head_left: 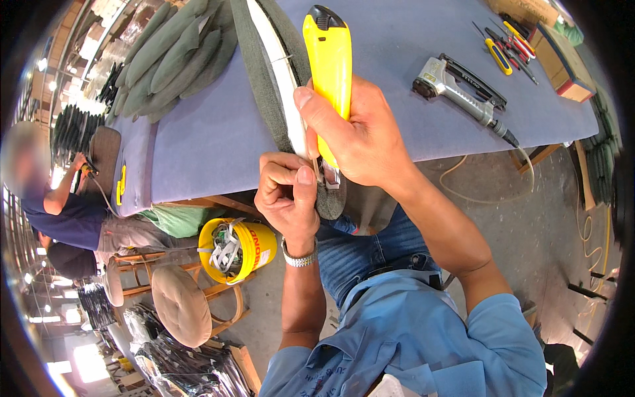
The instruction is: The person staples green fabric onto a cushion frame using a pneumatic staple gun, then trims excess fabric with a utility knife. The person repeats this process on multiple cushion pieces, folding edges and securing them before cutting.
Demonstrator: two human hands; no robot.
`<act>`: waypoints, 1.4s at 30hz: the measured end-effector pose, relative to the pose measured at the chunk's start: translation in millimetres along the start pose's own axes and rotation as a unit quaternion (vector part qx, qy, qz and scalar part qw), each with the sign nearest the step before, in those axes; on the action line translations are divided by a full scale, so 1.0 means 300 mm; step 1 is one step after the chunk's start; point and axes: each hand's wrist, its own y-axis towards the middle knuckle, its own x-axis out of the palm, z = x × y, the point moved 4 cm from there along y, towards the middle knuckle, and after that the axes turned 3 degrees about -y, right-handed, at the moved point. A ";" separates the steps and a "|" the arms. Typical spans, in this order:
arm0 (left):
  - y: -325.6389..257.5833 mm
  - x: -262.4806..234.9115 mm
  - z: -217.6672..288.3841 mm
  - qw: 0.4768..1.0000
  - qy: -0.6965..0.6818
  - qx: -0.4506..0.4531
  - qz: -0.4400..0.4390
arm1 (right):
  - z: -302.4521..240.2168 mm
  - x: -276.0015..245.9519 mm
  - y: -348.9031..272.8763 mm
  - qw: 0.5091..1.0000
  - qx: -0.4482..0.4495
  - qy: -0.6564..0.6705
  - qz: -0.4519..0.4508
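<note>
My right hand [370,135] is closed round a yellow utility knife [333,63], thumb along its side. The knife's lower end points towards me, at the near end of a long padded piece [250,56] covered in dark grey-green fabric. A pale white strip [283,76] runs along the middle of that piece. Beside the knife's lower end, my left hand [289,198] is closed in a pinch, its thumb and forefinger together at the piece's near end. What lies between those fingertips is too small to make out. The piece leans against the table's near edge.
On the blue-covered table [205,145] lie a stack of grey padded pieces [175,59], a staple gun [456,86] with a hose, several hand tools [506,49] and a box [562,63]. Below stand a yellow bucket of scraps [254,245] and a cushioned stool [180,306]. Another person [66,205] works at left.
</note>
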 end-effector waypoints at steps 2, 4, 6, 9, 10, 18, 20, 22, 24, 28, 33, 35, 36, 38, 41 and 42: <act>-0.001 0.006 -0.003 1.000 0.000 -0.004 0.000 | 0.001 -0.005 0.000 1.000 -0.010 0.003 0.005; -0.003 0.009 -0.008 1.000 -0.003 -0.009 -0.002 | 0.002 -0.012 -0.001 1.000 -0.009 0.004 0.007; -0.003 0.012 -0.008 1.000 0.003 -0.011 -0.003 | 0.005 -0.021 -0.003 1.000 0.005 0.005 0.005; 0.007 0.023 -0.001 1.000 0.012 -0.008 -0.005 | 0.036 -0.037 0.003 0.997 0.027 0.061 0.037; 0.013 0.020 0.000 1.000 0.010 -0.009 -0.005 | 0.038 -0.038 0.005 0.995 0.025 0.085 0.043; 0.026 0.018 0.013 0.999 0.010 -0.039 -0.008 | 0.037 -0.021 -0.002 0.997 -0.003 0.053 0.049; 0.029 0.012 0.010 0.999 0.017 -0.033 -0.013 | 0.046 -0.017 0.002 0.997 -0.033 0.034 0.054; 0.027 0.012 0.010 0.999 0.018 -0.034 -0.014 | 0.043 -0.017 0.002 0.996 -0.057 0.021 0.063; 0.029 0.010 0.009 0.999 0.022 -0.034 -0.013 | 0.033 -0.017 -0.007 0.994 -0.072 0.013 0.076; 0.030 0.009 0.005 0.999 0.025 -0.037 -0.002 | 0.028 -0.018 -0.030 0.988 -0.094 0.037 0.120; 0.034 0.001 0.004 0.999 0.019 -0.038 -0.001 | 0.033 -0.023 -0.050 0.985 -0.052 0.084 0.140; 0.036 0.002 0.001 0.999 0.021 -0.033 -0.003 | 0.035 -0.024 -0.054 0.982 -0.064 0.098 0.149; 0.037 0.001 0.000 0.999 0.019 -0.034 -0.001 | 0.035 -0.025 -0.055 0.980 -0.070 0.105 0.154; 0.038 -0.006 0.001 0.999 0.016 -0.035 0.002 | 0.041 -0.025 -0.043 0.976 -0.065 0.144 0.152; 0.038 -0.024 -0.009 0.999 -0.002 -0.037 -0.002 | 0.045 -0.026 -0.037 0.970 -0.043 0.193 0.139; 0.041 -0.025 -0.007 0.999 -0.005 -0.041 -0.002 | 0.046 -0.028 -0.036 0.969 -0.033 0.208 0.132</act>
